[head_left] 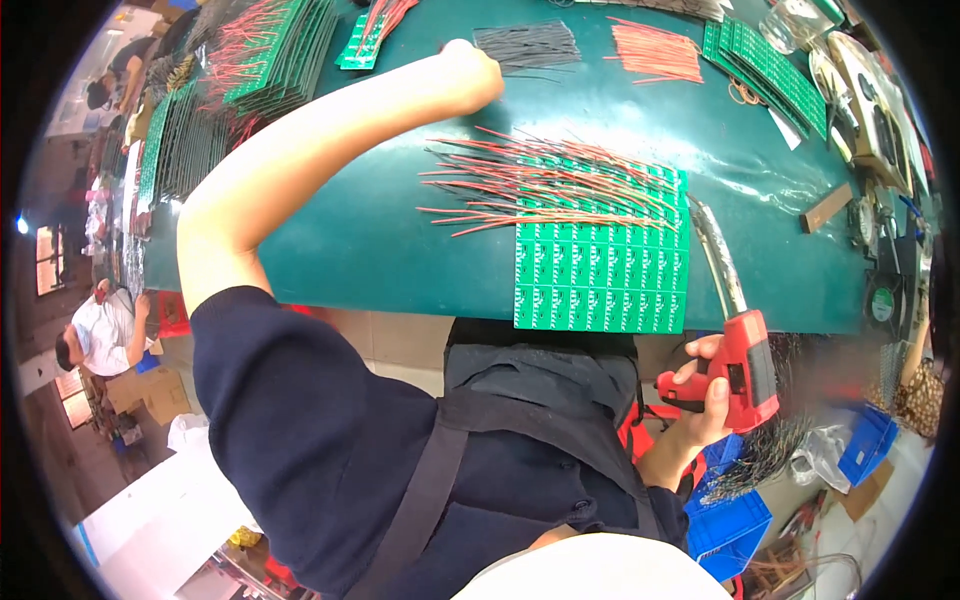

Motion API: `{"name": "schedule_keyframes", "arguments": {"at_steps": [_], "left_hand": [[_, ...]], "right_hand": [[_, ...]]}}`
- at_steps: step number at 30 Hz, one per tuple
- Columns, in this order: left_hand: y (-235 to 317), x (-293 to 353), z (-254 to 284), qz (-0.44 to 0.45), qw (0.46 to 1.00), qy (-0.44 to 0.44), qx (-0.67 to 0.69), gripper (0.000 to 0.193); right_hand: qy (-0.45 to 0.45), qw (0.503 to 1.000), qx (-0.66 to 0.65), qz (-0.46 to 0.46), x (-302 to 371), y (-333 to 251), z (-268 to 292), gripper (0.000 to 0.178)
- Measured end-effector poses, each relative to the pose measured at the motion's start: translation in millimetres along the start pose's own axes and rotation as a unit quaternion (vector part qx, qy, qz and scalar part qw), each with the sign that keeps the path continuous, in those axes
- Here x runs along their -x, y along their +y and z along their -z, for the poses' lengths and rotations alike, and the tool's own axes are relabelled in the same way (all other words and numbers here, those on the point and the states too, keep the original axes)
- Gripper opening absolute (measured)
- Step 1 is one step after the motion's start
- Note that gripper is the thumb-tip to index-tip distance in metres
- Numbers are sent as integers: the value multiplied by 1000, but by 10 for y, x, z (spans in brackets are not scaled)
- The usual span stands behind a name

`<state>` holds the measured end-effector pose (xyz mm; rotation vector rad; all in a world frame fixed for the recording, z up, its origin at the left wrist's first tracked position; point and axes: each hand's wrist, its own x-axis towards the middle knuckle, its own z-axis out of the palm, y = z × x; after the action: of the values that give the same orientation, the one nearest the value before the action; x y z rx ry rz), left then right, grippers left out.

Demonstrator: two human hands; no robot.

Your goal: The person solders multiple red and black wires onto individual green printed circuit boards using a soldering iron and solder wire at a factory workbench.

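1. On the bench [400, 265], as seen from the head view, a green board [600, 280] is set at the front edge, with red and black wires [590, 195] laid across its upper part; their loose ends are spread past its left side.
2. By the right hand [705, 420], a red soldering gun [745, 340] is grasped, the fingers being wrapped around its handle; its long metal tip is pointed away from the body and held near the board's right edge.
3. At the far side, the left hand [478, 78] is held just beside a bundle of black wires [530, 45]; its fingers are largely hidden, so whether they are clenched or released cannot be told.
4. To the right of that bundle, red wires [655, 52] are laid out, and beyond them stacked boards [770, 70] are placed near a clear jar [795, 25].
5. At the far left, more boards [285, 60] are stacked, with red wires draped over them.
6. Below the bench, at the right, a blue bin [730, 530] is seen.
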<state>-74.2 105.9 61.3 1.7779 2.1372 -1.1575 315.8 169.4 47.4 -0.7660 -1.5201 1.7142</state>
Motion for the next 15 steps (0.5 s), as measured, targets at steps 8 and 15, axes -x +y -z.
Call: {"name": "schedule_keyframes", "arguments": {"at_steps": [8,15], "left_hand": [[369,723,-165,-136,909,321,228,16],[883,985,-644,-211,841,435,242,34]], "right_hand": [[-64,988,-118,-81,105,310,-224,52],[-125,968,-147,-162,250,500,-350,50]]}}
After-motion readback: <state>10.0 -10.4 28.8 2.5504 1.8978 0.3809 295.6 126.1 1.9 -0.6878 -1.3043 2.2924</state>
